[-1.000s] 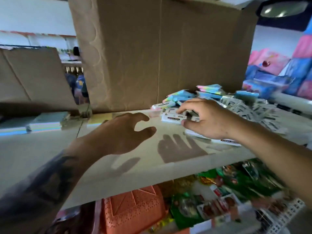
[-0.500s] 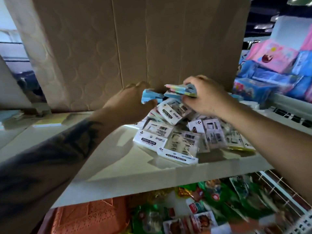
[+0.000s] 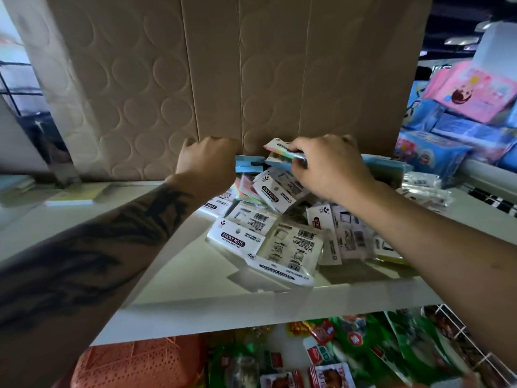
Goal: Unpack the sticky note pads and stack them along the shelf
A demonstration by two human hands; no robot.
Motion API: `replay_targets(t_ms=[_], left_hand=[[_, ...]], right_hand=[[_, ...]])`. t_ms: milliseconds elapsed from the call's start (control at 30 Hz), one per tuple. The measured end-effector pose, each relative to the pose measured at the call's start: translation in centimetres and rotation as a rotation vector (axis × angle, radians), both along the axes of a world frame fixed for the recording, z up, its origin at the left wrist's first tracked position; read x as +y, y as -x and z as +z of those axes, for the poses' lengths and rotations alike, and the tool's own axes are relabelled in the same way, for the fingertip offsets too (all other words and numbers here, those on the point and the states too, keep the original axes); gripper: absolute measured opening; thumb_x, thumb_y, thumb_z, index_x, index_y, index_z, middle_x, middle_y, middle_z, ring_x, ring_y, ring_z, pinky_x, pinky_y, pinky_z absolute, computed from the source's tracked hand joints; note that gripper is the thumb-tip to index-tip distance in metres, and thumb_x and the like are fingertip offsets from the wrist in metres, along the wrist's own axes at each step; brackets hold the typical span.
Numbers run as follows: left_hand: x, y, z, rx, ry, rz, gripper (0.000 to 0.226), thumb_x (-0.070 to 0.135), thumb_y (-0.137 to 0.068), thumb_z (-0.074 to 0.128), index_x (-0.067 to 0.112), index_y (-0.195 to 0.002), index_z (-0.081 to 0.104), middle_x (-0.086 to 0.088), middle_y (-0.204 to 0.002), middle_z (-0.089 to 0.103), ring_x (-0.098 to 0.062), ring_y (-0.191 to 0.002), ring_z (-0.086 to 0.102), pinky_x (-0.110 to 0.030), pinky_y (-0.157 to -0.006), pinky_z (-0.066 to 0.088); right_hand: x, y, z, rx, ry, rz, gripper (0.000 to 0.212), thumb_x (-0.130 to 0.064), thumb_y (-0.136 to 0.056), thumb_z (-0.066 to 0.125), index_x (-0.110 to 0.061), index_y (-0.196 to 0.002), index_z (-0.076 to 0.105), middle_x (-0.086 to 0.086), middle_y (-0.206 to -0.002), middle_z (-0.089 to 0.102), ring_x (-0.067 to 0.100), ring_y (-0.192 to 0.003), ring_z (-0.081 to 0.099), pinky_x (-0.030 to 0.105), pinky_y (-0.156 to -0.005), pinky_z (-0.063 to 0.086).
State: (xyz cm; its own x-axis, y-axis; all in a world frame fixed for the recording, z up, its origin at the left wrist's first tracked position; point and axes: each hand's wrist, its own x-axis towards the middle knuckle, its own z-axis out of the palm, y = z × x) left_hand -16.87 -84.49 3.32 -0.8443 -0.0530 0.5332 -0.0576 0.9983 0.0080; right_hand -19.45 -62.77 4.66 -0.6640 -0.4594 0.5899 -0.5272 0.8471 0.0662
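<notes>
The right hand (image 3: 330,169) grips a rainbow pad (image 3: 282,152) atop the pile of pads (image 3: 279,233) on the white shelf (image 3: 195,287). The left hand (image 3: 208,163), fingers curled, holds blue pads (image 3: 249,165) against the cardboard box (image 3: 223,79) behind.

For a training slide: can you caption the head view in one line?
Both hands reach to the back of the white shelf: the right hand grips a sticky note pack above the loose pile.
</notes>
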Motion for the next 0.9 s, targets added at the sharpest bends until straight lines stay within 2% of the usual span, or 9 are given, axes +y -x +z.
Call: replay_targets(t_ms=[67, 167, 233, 367, 500, 567, 733, 767, 900], left_hand=[[-0.5, -0.3, -0.3, 0.096, 0.094, -0.004, 0.026, 0.01, -0.092, 0.053, 0.027, -0.107, 0.065, 0.002, -0.093, 0.07, -0.028, -0.081, 0.064, -0.04, -0.091, 0.04], [-1.5, -1.8, -0.1, 0.217, 0.161, -0.062, 0.028, 0.007, -0.091, 0.054, 0.024, -0.108, 0.067, -0.001, -0.092, 0.072, -0.03, -0.076, 0.063, -0.033, -0.075, 0.035], [-2.3, -3.3, 0.3, 0.262, 0.162, -0.106, 0.027, 0.007, -0.093, 0.056, 0.022, -0.111, 0.068, -0.003, -0.096, 0.073, -0.03, -0.073, 0.06, -0.031, -0.068, 0.033], [-5.6, -6.5, 0.9, 0.319, 0.143, -0.159, 0.028, 0.009, -0.092, 0.057, 0.021, -0.116, 0.068, -0.008, -0.099, 0.075, -0.037, -0.075, 0.065, -0.033, -0.06, 0.044], [-10.5, -11.0, 0.7, 0.302, 0.13, -0.144, 0.031, 0.014, -0.095, 0.056, 0.024, -0.123, 0.064, -0.01, -0.104, 0.075, -0.038, -0.081, 0.068, -0.043, -0.066, 0.059], [-13.5, -13.9, 0.5, 0.296, 0.125, -0.135, 0.028, 0.014, -0.096, 0.057, 0.025, -0.121, 0.065, -0.009, -0.105, 0.075, -0.037, -0.082, 0.069, -0.043, -0.066, 0.06], [-22.4, -20.4, -0.6, 0.299, 0.134, -0.047, 0.022, 0.011, -0.094, 0.058, 0.024, -0.109, 0.068, -0.01, -0.09, 0.073, -0.042, -0.078, 0.066, -0.047, -0.062, 0.055], [-26.3, -22.7, -0.7, 0.293, 0.138, -0.034, 0.023, 0.01, -0.094, 0.059, 0.024, -0.111, 0.068, -0.011, -0.092, 0.074, -0.042, -0.079, 0.067, -0.048, -0.064, 0.055], [-32.2, -26.5, -1.9, 0.262, 0.135, -0.039, 0.032, 0.011, -0.094, 0.058, 0.025, -0.12, 0.068, -0.006, -0.111, 0.074, -0.038, -0.095, 0.068, -0.048, -0.077, 0.056]], right_hand=[[-0.1, 0.0, -0.1, 0.138, -0.095, 0.032, 0.023, -0.028, -0.098, 0.055, -0.017, -0.114, 0.067, 0.004, -0.08, 0.068, 0.028, -0.08, 0.062, 0.043, -0.085, 0.042], [-0.4, -0.2, -0.2, 0.285, -0.154, 0.07, 0.017, -0.012, -0.091, 0.062, -0.01, -0.106, 0.067, 0.009, -0.073, 0.067, 0.031, -0.073, 0.062, 0.043, -0.076, 0.042], [-1.0, -0.6, -0.2, 0.321, -0.177, 0.1, 0.025, -0.005, -0.085, 0.065, -0.008, -0.11, 0.066, 0.011, -0.078, 0.07, 0.033, -0.075, 0.064, 0.043, -0.074, 0.045], [-3.2, -2.5, 0.6, 0.401, -0.182, 0.158, 0.036, 0.004, -0.081, 0.062, -0.006, -0.116, 0.063, 0.012, -0.094, 0.073, 0.036, -0.083, 0.064, 0.044, -0.074, 0.047], [-8.1, -5.8, 1.2, 0.473, -0.159, 0.253, 0.038, 0.003, -0.079, 0.061, -0.004, -0.116, 0.064, 0.014, -0.099, 0.073, 0.038, -0.084, 0.065, 0.044, -0.075, 0.047], [-11.6, -7.6, 1.1, 0.497, -0.145, 0.305, 0.036, -0.002, -0.079, 0.058, -0.005, -0.115, 0.065, 0.013, -0.098, 0.073, 0.038, -0.083, 0.065, 0.044, -0.075, 0.047], [-20.8, -11.6, -0.1, 0.515, -0.12, 0.397, 0.039, -0.004, -0.079, 0.06, -0.005, -0.118, 0.065, 0.012, -0.095, 0.073, 0.037, -0.079, 0.065, 0.044, -0.072, 0.049], [-24.8, -13.1, -0.6, 0.507, -0.114, 0.423, 0.037, -0.003, -0.081, 0.057, -0.006, -0.118, 0.066, 0.011, -0.094, 0.072, 0.037, -0.079, 0.065, 0.044, -0.072, 0.049], [-31.1, -16.0, -2.3, 0.46, -0.121, 0.493, 0.037, -0.004, -0.088, 0.047, -0.006, -0.12, 0.065, 0.011, -0.096, 0.072, 0.036, -0.081, 0.065, 0.045, -0.073, 0.049]])
